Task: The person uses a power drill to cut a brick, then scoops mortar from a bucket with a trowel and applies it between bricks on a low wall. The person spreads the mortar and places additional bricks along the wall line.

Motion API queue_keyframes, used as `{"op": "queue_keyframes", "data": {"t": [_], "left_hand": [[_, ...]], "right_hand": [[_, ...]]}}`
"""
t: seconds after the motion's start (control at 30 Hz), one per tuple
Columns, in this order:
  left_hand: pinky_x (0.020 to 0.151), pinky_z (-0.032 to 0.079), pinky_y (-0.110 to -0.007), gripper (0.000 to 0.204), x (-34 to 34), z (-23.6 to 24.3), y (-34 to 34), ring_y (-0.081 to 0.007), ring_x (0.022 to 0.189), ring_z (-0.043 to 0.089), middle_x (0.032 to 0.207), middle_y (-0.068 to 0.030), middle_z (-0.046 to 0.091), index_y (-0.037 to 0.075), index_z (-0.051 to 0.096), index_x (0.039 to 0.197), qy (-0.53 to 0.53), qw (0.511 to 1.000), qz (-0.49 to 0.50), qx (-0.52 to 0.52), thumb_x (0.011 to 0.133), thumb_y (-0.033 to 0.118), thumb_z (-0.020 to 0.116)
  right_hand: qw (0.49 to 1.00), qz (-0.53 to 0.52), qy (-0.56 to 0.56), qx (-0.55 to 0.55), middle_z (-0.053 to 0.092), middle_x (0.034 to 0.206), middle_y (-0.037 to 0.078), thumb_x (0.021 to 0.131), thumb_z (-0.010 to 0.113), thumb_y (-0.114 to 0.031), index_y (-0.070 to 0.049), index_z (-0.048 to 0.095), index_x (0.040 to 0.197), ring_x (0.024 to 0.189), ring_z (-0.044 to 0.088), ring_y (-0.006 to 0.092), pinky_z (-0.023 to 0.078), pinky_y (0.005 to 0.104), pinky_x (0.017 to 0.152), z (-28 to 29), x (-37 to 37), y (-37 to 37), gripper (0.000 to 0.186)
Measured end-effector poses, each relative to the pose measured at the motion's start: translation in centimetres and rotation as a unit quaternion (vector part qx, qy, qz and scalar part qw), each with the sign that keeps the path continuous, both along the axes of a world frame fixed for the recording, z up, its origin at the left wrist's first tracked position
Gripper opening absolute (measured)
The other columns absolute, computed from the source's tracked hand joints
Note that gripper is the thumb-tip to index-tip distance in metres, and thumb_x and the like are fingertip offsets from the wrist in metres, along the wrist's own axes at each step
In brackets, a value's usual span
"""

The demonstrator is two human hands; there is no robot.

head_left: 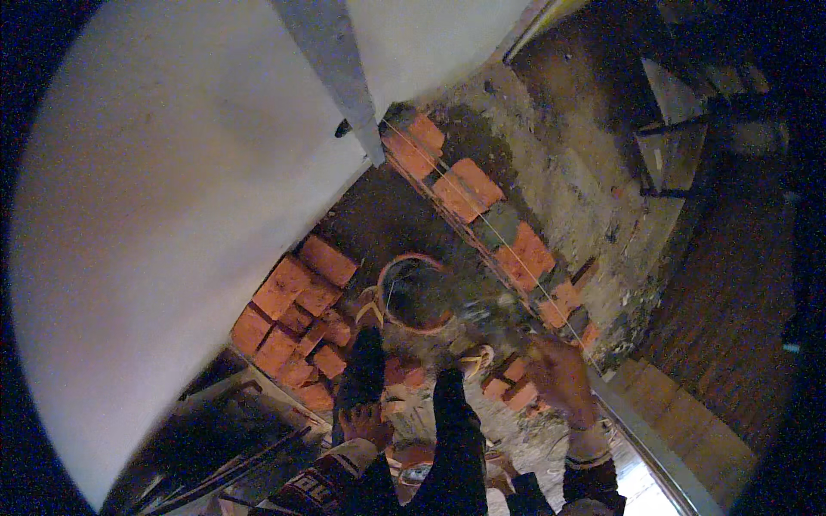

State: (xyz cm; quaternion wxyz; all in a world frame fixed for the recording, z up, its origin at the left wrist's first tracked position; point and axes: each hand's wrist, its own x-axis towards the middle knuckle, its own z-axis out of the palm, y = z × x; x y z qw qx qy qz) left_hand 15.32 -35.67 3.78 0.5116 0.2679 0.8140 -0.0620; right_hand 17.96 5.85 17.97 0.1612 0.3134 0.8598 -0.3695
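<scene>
My left hand [361,421] rests on my left leg [366,365], fingers spread. My right hand [559,378], at lower right, is closed on a trowel [490,310], whose blade is blurred beside a round bucket [422,318] with dark grey contents. A taut string [527,267] runs diagonally over a row of red bricks [465,185] with grey mortar patches between them. My feet in sandals stand just below the bucket.
Stacked bricks [284,284] lie against the white wall [155,215] on the left, more loose bricks [516,391] at lower right. A metal post [331,60] stands at top. Dark furniture [671,155] is at right. Someone's hand [499,473] shows near a basin at the bottom.
</scene>
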Motion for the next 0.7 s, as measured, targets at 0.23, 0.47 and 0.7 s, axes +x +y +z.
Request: {"op": "queue_keyframes", "data": {"t": [0.23,0.47,0.7], "left_hand": [[0.120,0.012,-0.071,0.069,1.7,-1.6,-0.1,-0.0375,0.142,0.043,0.151,-0.0101,0.052,0.019,0.048,0.150,0.015,0.998,0.058,-0.011,0.090,0.053,0.058],[0.120,0.010,-0.072,0.072,1.1,-2.3,0.0,-0.0391,0.143,0.041,0.153,-0.0096,0.050,0.019,0.046,0.153,-0.004,0.997,0.083,0.010,0.091,0.054,0.057],[0.119,0.011,-0.073,0.072,1.0,-1.4,0.5,-0.0371,0.142,0.042,0.152,-0.0098,0.050,0.018,0.047,0.152,0.006,0.997,0.083,0.005,0.092,0.058,0.057]], "right_hand": [[0.990,0.045,-0.034,0.127,0.070,0.089,0.021,0.096,0.061,-0.017,0.002,0.067,0.121,0.076,0.069,0.0368,0.054,0.0464,0.070,4.5,-6.8,8.4,0.032],[0.929,0.237,-0.161,0.232,0.070,0.099,0.026,0.091,0.062,-0.027,0.000,0.070,0.096,0.093,0.067,0.0476,0.054,0.0544,0.079,-12.2,-21.2,14.0,0.029],[0.909,0.229,-0.125,0.325,0.071,0.100,0.024,0.092,0.057,-0.021,-0.002,0.069,0.095,0.091,0.067,0.0497,0.054,0.0569,0.078,-7.8,-17.8,12.2,0.023]]}}
